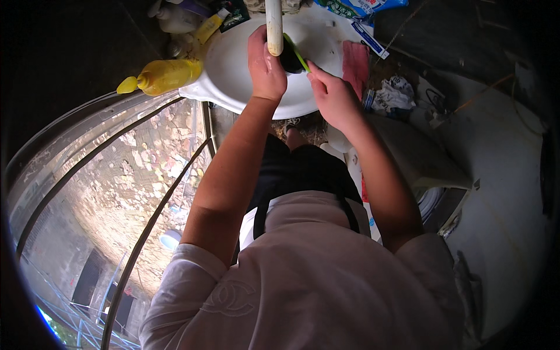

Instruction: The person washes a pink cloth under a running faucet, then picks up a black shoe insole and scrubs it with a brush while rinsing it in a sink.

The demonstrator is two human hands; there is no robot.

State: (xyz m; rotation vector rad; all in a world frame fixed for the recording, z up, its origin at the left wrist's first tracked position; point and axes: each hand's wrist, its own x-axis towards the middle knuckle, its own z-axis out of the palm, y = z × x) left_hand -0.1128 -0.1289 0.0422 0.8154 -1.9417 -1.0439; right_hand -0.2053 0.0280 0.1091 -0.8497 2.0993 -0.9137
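Note:
Over a white washbasin [232, 89], my left hand [267, 70] holds a dark object [289, 59] from its left side; the object's kind cannot be told. My right hand [330, 94] grips the lower end of a thin bright green strip or handle [297, 53] between thumb and fingers. The green piece lies along or against the dark object's right side. A pale pipe or spout [274, 30] comes down from the top of the picture, its end just above my left hand and partly in front of the dark object.
A yellow squeeze bottle [168, 76] lies at the basin's left, with more bottles [175, 19] behind. A red cloth [355, 65], a toothpaste-like box [369, 39] and a crumpled white plastic bag [393, 94] are at the right. A barred window [144, 183] stands left of me.

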